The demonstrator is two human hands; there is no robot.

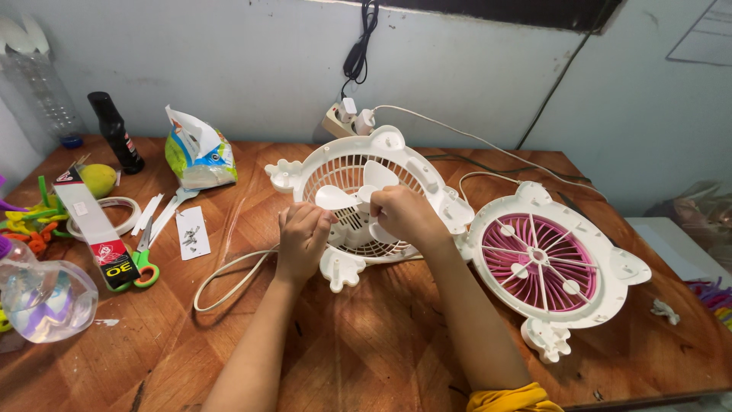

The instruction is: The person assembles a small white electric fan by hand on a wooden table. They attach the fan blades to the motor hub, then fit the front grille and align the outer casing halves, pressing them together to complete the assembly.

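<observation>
1. The left hand (303, 235) is seen curled at the lower left of the white fan housing (427, 179), fingers bent shut against the grille at about 8 o'clock from the hub; exactly what is pinched beneath them cannot be told.
2. The right hand (404, 215) is closed over the hub, and the white fan blade (335, 197) assembly is gripped there, with one blade seen sticking out at 9 o'clock and another at 12 o'clock from the fist.
3. The housing is laid flat at the centre of the wooden table (366, 343), its small foot (341, 271) pointed to 6 o'clock.
4. At 3 o'clock from the hands, a second shell, the pink-and-white front grille (543, 263), is laid face up, touching or just beside the housing's rim.
5. A white cord (229, 275) is looped off the housing toward 8 o'clock.
6. At 9 o'clock, a slip of white paper with small screws (191, 233) is spotted, and just beyond it green-handled scissors (145, 263) and a long red-ended box (95, 229).
7. At 10 o'clock, a crumpled snack bag (198, 152), a black bottle (116, 131) and a yellow-green fruit (97, 179) are lined up near the wall.
8. At 12 o'clock, a power strip (347, 116) with plugs in it is set against the wall.
9. A clear plastic bottle (46, 301) is lying at the far left edge.
</observation>
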